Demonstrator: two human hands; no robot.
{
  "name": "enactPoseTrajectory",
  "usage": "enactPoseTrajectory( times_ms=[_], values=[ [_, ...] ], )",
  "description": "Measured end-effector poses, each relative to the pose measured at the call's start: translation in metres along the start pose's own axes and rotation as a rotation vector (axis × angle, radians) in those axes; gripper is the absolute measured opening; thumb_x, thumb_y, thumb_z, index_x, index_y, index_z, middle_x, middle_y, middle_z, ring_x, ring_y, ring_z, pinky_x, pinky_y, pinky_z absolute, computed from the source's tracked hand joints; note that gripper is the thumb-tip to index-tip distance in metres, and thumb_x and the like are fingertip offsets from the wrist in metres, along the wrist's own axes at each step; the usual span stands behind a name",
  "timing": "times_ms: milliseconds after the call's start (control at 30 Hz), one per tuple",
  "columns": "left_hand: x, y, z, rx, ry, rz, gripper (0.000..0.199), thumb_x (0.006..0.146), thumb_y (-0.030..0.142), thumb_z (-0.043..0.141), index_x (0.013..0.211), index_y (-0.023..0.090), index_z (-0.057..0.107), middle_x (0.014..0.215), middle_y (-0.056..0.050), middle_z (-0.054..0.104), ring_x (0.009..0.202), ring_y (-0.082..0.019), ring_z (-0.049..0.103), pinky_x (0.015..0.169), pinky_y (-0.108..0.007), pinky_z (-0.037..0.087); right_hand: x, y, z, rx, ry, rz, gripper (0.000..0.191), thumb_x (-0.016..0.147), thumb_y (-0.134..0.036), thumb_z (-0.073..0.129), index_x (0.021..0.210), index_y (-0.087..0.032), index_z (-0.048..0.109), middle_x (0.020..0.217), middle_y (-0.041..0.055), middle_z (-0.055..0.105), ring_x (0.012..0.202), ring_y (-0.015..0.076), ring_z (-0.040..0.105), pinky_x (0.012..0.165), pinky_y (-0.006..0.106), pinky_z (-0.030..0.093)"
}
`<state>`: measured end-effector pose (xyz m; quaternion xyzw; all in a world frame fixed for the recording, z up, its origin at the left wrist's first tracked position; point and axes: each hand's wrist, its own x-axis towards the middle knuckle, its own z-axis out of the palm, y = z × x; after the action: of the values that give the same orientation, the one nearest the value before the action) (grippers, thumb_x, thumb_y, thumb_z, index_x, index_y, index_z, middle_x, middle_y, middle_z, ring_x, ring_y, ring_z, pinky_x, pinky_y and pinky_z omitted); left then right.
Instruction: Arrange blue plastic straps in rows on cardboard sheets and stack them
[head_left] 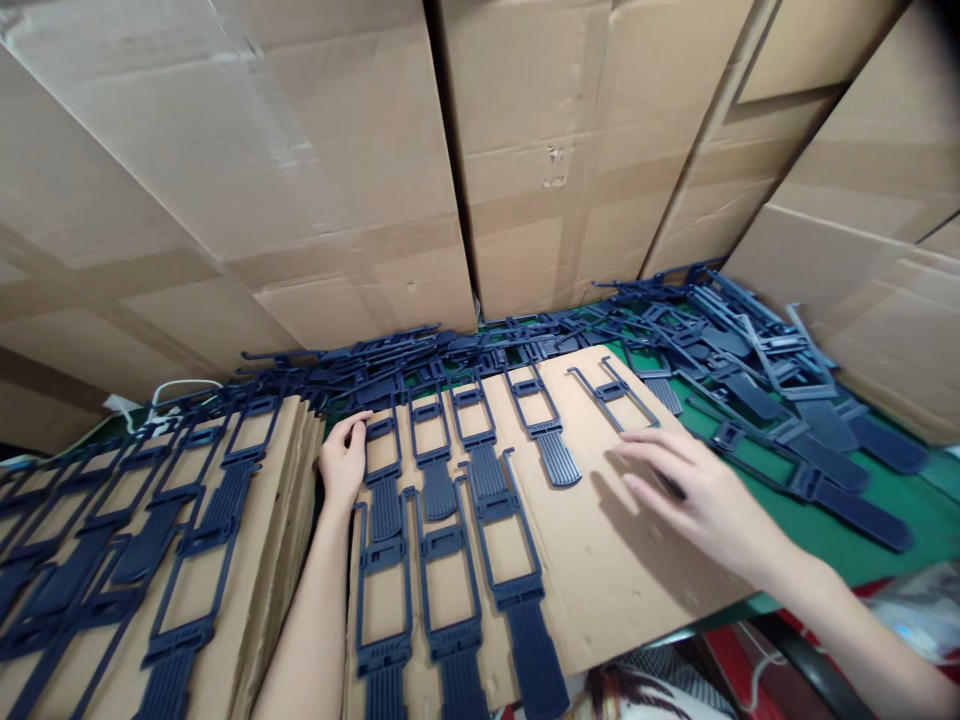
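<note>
Rows of dark blue plastic frames with ribbed paddle ends lie on a cardboard sheet (pixel 592 580). At its upper left edge is my left hand (pixel 345 458), fingers curled, against the side of one frame (pixel 383 450); whatever the fingertips press on is hidden. My right hand (pixel 690 490) is over the sheet's right part, with fingers and thumb around the lower end of another frame (pixel 613 392). That frame's hooked arms point away from me, and its paddle is mostly hidden under the hand. A ribbed paddle (pixel 559 458) lies to the left of this hand.
A stack of cardboard sheets (pixel 262 560) bearing more frames stands on the left. Loose frames (pixel 720 350) are heaped along the back and right of the green table (pixel 885 500). Large cardboard boxes (pixel 360 180) wall off the back. A white cable (pixel 180 385) lies at far left.
</note>
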<state>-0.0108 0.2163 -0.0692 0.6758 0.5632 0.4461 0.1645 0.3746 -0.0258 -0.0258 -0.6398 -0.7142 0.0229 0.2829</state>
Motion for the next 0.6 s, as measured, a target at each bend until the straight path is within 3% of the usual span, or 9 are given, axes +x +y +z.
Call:
enactPoseTrajectory(
  times_ms=[100,200,600],
  values=[
    [0.0,0.001,0.0,0.002,-0.002,-0.003,0.033,0.083,0.037,0.045,0.094,0.017,0.069,0.105,-0.008,0.068,0.102,-0.023,0.061,0.095,-0.035,0.044,0.006,-0.016,0.017,-0.004,-0.154,-0.093,0.036,0.091,-0.037,0.049,0.124,-0.025,0.055,0.13,0.0095,0.051,0.121,0.023,0.046,0.098,0.041,0.042],
    [-0.001,0.001,0.0,0.001,-0.001,-0.006,0.033,0.083,0.036,0.045,0.094,0.017,0.069,0.105,-0.007,0.068,0.102,-0.023,0.061,0.095,-0.035,0.044,0.011,-0.023,0.03,-0.043,-0.204,-0.131,0.038,0.091,-0.04,0.047,0.126,-0.026,0.055,0.137,0.0102,0.046,0.128,0.0254,0.04,0.101,0.045,0.04],
    [-0.001,-0.001,0.0,-0.013,-0.008,-0.008,0.032,0.084,0.036,0.045,0.094,0.018,0.069,0.105,-0.007,0.068,0.102,-0.022,0.061,0.095,-0.035,0.044,0.024,-0.028,0.038,-0.066,-0.23,-0.183,0.038,0.092,-0.042,0.046,0.125,-0.028,0.059,0.14,0.0111,0.045,0.131,0.0277,0.039,0.105,0.051,0.034]
  ],
)
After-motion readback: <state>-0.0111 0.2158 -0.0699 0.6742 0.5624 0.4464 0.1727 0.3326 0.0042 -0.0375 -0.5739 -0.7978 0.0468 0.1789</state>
